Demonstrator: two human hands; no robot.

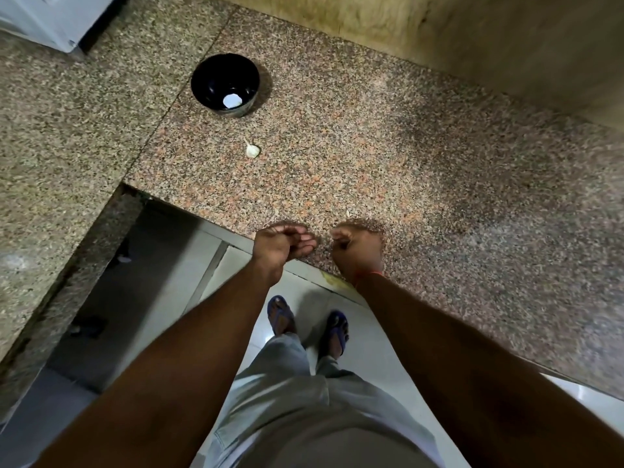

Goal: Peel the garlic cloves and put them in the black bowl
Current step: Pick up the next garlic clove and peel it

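Nearest, at the tabletop's (pixel 388 170) front edge, the left hand (pixel 282 244) has its fingers loosely curled and the right hand (pixel 358 246) is clenched; whether either holds anything cannot be told. Farther back, well apart from both hands, an unpeeled garlic clove (pixel 252 150) lies on the speckled stone, thin tip pointing away and leftward. Beyond it sits the black bowl (pixel 206 82), a white piece (pixel 232 100) inside.

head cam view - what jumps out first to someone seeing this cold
The black bowl stands out against the speckled granite counter, far from the person, with something white at its bottom. Nearer lies a single unpeeled garlic clove, alone on the stone. At the counter's near edge the left hand and right hand meet, fingers curled.
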